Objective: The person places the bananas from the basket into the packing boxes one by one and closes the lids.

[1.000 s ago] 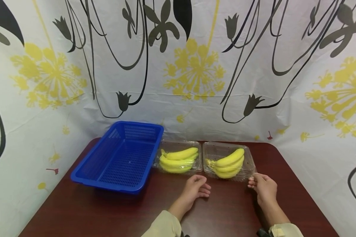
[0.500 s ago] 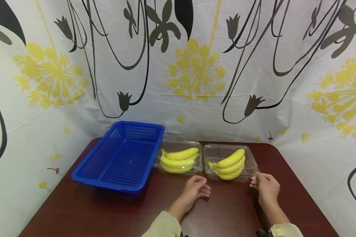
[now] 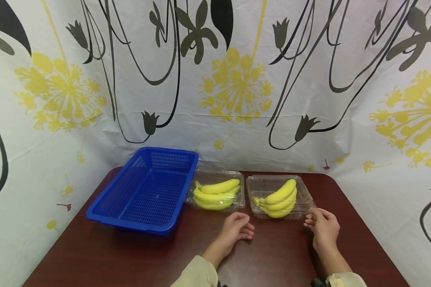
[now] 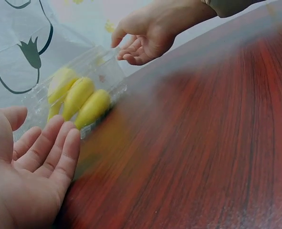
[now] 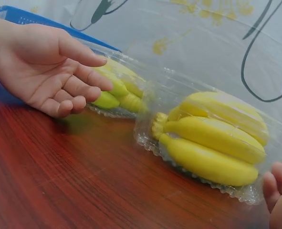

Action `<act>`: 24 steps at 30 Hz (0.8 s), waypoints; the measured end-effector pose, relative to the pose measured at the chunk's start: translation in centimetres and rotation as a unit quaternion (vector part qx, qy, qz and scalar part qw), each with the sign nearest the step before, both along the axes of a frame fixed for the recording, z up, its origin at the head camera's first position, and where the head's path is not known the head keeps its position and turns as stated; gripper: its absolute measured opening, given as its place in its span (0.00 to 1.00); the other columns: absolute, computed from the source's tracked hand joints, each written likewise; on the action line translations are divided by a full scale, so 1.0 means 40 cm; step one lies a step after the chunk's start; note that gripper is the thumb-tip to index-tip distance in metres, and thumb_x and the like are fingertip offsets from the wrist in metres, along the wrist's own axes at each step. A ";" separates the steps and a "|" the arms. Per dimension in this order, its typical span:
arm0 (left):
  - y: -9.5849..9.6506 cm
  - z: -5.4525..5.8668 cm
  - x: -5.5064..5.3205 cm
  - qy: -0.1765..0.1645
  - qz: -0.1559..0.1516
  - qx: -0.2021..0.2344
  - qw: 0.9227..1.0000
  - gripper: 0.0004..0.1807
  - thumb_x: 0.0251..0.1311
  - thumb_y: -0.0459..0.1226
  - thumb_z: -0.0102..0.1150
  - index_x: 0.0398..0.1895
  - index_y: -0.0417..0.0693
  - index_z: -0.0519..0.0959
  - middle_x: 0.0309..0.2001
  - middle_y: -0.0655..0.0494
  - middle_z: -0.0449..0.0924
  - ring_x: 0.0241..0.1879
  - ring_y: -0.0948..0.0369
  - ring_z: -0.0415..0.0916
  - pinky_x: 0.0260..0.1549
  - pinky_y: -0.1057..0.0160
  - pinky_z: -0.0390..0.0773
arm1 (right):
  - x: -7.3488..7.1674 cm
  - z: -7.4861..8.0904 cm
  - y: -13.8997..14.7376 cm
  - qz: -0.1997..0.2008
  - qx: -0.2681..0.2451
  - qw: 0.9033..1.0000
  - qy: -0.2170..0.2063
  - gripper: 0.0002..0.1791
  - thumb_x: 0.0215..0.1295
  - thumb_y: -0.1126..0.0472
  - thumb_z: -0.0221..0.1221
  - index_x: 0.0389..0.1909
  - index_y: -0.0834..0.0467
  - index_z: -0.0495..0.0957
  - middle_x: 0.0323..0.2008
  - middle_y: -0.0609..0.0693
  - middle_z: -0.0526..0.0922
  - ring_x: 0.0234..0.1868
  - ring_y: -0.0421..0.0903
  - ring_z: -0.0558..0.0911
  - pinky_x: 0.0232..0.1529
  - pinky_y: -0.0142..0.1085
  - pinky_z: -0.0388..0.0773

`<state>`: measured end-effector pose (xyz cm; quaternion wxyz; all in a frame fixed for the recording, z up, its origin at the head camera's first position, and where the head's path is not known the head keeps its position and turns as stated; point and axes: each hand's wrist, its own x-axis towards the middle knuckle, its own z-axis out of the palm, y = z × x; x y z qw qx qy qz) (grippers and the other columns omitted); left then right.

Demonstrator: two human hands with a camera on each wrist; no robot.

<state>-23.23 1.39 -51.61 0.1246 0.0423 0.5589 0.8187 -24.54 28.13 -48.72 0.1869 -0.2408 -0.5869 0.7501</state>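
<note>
Two clear plastic clamshell boxes stand side by side, each with yellow bananas inside. My right hand (image 3: 324,229) pinches the front right corner of the right box (image 3: 257,184) between thumb and curled fingers. Bananas (image 5: 212,143) show through this box's wall in the right wrist view, stems toward the left. In front of the gap between the boxes is my left hand (image 3: 234,231), palm turned inward, fingers loosely bent and holding nothing. Behind it sits the left box (image 3: 215,175) with greenish-yellow bananas (image 3: 217,195).
At the left, a blue plastic basket (image 3: 104,217) with perforated walls and floor stands right against the left box. Everything rests on a dark red wooden table (image 3: 273,259). A white patterned sheet (image 3: 237,139) hangs directly behind the table's far edge.
The right box has shifted slightly to the right and toward me along with my right hand. My left hand, the left box and the basket look unmoved.
</note>
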 end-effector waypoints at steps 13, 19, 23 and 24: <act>-0.072 0.062 0.008 0.076 0.024 -0.079 0.994 0.14 0.67 0.34 0.55 0.47 0.29 0.73 0.34 0.38 0.82 0.28 0.53 0.80 0.31 0.50 0.82 | 0.035 0.008 -0.010 -0.031 0.070 0.996 0.047 0.09 0.68 0.63 0.58 0.45 0.62 0.74 0.18 0.45 0.78 0.16 0.37 0.74 0.15 0.27 0.69; -0.097 0.082 0.014 0.100 0.036 -0.119 0.987 0.13 0.67 0.35 0.56 0.47 0.32 0.74 0.35 0.41 0.82 0.31 0.48 0.80 0.33 0.51 0.82 | 0.044 0.009 -0.022 -0.034 0.137 0.986 0.089 0.09 0.67 0.66 0.58 0.45 0.67 0.76 0.17 0.45 0.79 0.16 0.37 0.75 0.16 0.25 0.68; -0.104 0.091 0.014 0.119 0.041 -0.134 0.983 0.12 0.67 0.34 0.56 0.47 0.33 0.75 0.36 0.39 0.82 0.32 0.45 0.80 0.34 0.47 0.81 | 0.049 0.011 -0.037 -0.039 0.258 0.959 0.110 0.09 0.67 0.65 0.59 0.44 0.65 0.78 0.19 0.45 0.80 0.18 0.37 0.76 0.20 0.24 0.69; -0.105 0.094 0.013 0.123 0.043 -0.139 0.982 0.12 0.67 0.34 0.56 0.47 0.33 0.75 0.37 0.39 0.82 0.33 0.44 0.80 0.34 0.47 0.81 | 0.050 0.010 -0.039 -0.041 0.289 0.949 0.118 0.09 0.67 0.65 0.59 0.44 0.65 0.79 0.19 0.45 0.80 0.19 0.37 0.76 0.20 0.24 0.69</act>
